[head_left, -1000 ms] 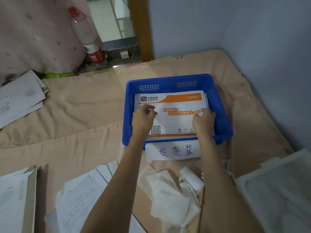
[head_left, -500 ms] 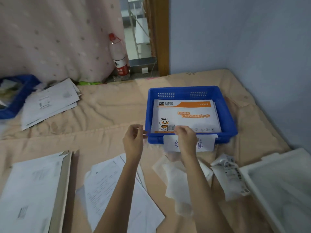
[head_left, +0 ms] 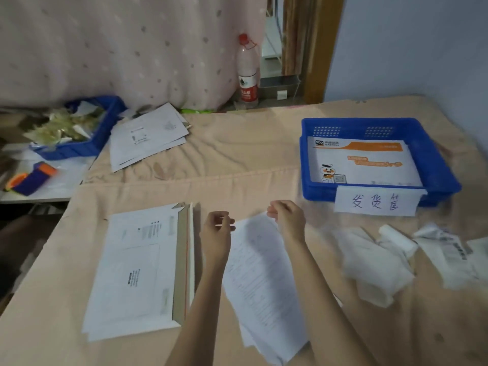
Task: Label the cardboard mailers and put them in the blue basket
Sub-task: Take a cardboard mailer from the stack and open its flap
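The blue basket (head_left: pixel 438 167) sits at the right on the peach-covered bed, with a handwritten paper tag (head_left: pixel 375 204) on its front wall. Inside it lies a white-and-orange express mailer (head_left: pixel 364 165), flat. A stack of white cardboard mailers (head_left: pixel 140 270) lies at the front left. Printed label sheets (head_left: pixel 264 286) lie between my forearms. My left hand (head_left: pixel 216 233) hovers beside the stack with fingers loosely curled, holding nothing. My right hand (head_left: pixel 287 220) hovers at the top corner of the sheets, fingers also loosely curled; it is blurred.
Crumpled white backing papers (head_left: pixel 375 265) and a small white roll (head_left: pixel 396 236) lie right of my arms. More mailers (head_left: pixel 148 136) lie at the back left, beside a second blue basket of scraps (head_left: pixel 105 133). A tape dispenser (head_left: pixel 31 178) and a water bottle (head_left: pixel 247 72) stand farther off.
Both hands let go of the mailer in the basket and drew back toward me, to the label sheets. My view swung left and up.
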Tool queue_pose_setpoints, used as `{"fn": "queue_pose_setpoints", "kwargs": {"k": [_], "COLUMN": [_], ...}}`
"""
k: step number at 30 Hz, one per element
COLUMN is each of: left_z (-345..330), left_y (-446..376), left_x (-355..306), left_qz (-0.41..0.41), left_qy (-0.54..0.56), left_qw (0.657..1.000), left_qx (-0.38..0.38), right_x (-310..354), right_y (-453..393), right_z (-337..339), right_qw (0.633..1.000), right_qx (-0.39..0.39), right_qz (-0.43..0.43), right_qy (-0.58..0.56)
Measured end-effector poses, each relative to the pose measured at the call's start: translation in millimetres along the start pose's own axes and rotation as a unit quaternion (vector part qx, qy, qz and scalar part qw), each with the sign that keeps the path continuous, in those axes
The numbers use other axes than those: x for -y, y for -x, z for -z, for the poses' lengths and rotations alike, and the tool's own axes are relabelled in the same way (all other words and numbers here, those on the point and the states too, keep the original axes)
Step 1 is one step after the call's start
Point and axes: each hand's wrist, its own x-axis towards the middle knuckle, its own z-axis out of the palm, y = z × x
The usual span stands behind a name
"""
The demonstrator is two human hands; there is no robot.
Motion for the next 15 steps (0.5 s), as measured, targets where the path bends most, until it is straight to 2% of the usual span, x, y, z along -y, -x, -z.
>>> {"fn": "queue_pose_setpoints", "kwargs": {"k": [8, 15], "left_z": [121.1, 206.7], "left_y": [-28.5, -40.9], "left_x": [67.4, 119.3], "left_qz": [0.070, 0.085], "left_qy": [-0.036, -0.153], "left_qw": [0.993, 0.974], "left_qx": [-0.090, -0.141], "right_x": [-59.8, -97.8], "right_y": [59.8, 93.8], "right_z": [-103.2, -162.7], "right_qw": [0.998, 0.984], "right_qx": [0.032, 0.007], "right_qz": [-0.043, -0.062], "right_qy": [0.046, 0.167]}}
